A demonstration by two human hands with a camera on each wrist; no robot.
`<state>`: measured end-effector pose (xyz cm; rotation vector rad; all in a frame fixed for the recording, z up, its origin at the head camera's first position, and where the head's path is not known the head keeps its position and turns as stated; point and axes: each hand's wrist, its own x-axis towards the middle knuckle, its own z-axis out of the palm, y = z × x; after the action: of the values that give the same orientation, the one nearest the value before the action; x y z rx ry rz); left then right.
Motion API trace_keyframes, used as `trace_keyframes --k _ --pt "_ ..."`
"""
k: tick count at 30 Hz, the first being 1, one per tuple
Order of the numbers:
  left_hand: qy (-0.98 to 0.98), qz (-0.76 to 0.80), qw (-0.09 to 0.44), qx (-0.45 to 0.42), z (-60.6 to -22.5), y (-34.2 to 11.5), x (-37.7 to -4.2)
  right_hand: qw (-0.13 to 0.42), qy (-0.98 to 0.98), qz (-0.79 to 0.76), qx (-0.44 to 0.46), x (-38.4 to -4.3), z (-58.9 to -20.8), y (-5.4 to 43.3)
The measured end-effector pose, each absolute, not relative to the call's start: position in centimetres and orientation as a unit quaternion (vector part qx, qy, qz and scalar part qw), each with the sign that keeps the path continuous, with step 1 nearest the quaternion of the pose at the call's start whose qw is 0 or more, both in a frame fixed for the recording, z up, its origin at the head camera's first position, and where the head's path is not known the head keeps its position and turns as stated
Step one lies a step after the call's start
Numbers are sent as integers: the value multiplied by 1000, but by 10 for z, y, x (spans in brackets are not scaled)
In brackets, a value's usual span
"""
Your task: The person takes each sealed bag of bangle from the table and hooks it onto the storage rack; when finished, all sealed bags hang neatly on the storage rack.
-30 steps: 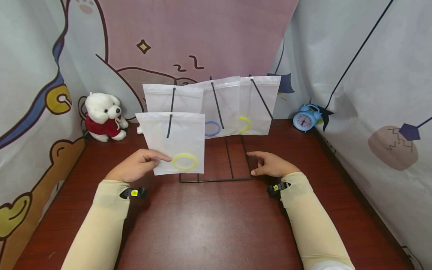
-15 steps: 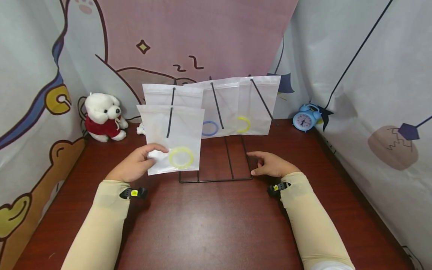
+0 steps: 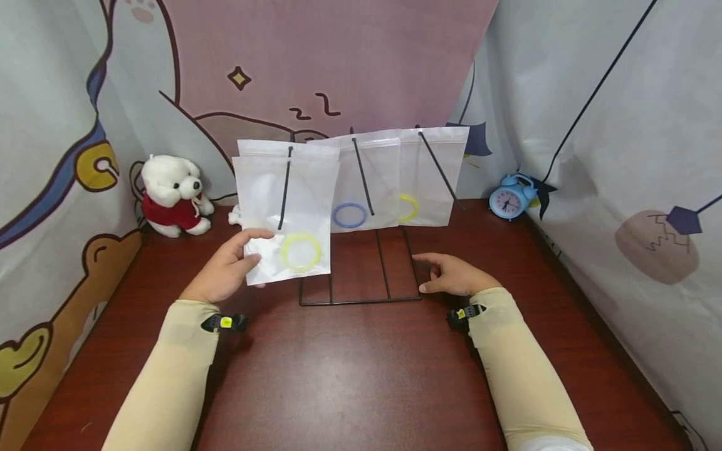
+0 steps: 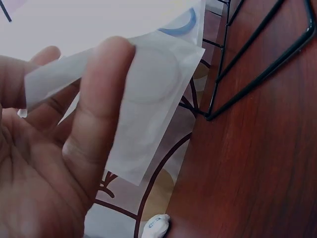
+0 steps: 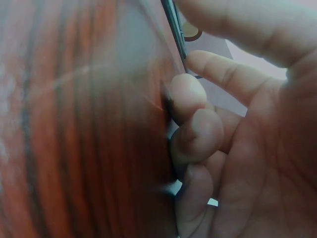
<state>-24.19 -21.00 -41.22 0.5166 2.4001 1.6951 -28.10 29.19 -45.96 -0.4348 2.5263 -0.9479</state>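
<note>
My left hand (image 3: 220, 272) pinches the lower left edge of a white zip bag (image 3: 265, 200) in the head view. A yellow ring (image 3: 301, 253) shows through its front. A black hook (image 3: 285, 194) runs through the bag near its top. In the left wrist view the thumb (image 4: 101, 104) lies across the bag's folded edge, with fingers behind. My right hand (image 3: 459, 274) rests against the right side of a black wire rack (image 3: 361, 302), index finger extended and thumb at the front corner. The right wrist view shows its other fingers (image 5: 195, 134) curled near the tabletop.
Farther back, a bag with a blue ring (image 3: 380, 175) and a bag with a yellow ring (image 3: 434, 188) hang on hooks. Another bag (image 3: 321, 148) hangs behind the near one. A white plush dog (image 3: 175, 194) sits left, a blue alarm clock (image 3: 510, 197) right, on the brown table (image 3: 350, 376).
The left hand has moved the near bag up and back along the hook, closer to the bag behind it. The right hand and the rack stay in place.
</note>
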Motion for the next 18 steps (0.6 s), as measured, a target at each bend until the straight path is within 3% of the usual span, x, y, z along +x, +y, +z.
trace_keyframes --k 18 --pt "721 666 9 191 -423 -203 -249 205 904 -342 -154 -279 -458 291"
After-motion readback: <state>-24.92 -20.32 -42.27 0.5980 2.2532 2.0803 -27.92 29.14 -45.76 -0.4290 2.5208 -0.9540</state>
